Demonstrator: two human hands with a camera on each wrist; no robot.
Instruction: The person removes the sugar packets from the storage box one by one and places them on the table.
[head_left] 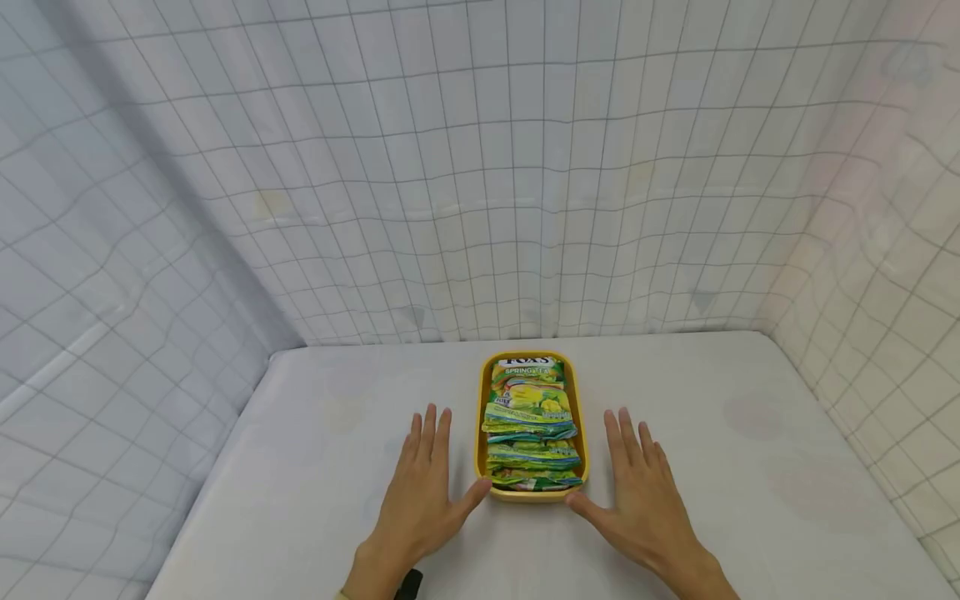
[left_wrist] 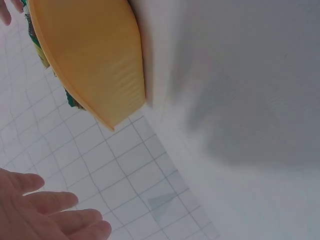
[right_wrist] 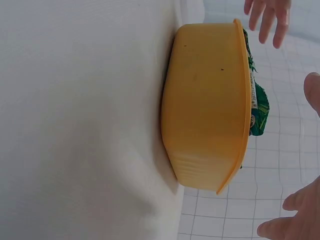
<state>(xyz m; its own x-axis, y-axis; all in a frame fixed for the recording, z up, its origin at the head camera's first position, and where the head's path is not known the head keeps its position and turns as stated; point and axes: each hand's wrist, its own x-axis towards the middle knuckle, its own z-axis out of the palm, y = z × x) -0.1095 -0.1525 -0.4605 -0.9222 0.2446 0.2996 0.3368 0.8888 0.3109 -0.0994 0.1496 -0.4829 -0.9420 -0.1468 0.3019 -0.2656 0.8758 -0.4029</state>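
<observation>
From where I stand, a person's two bare hands reach in over a white-covered worktop [head_left: 315, 475], well apart from each other and holding nothing. Between them, near the middle of the worktop, sits a yellow plastic tub, oblong with rounded corners [head_left: 527, 497], its short side towards the person. It is filled with flat, crinkled, glossy packets in green, yellow and blue [head_left: 528, 400], overlapping in a row from the far end to the near end; the farthest one reads "SPRING TEA" in part, and the one before it is mostly yellow

The left hand [head_left: 420, 500] is on the tub's left, fingers straight and pointing away from the body, thumb stretched out to the near left corner; I cannot tell whether the thumb touches the rim. The right hand [head_left: 641, 496] mirrors it on the other side, fingers straight, thumb pointing to the near right corner and clear of the tub's wall

By the left wrist lies a small black object [head_left: 408, 585], mostly out of sight. White hangings with a grey grid pattern [head_left: 517, 167] rise behind the worktop and along both sides
</observation>
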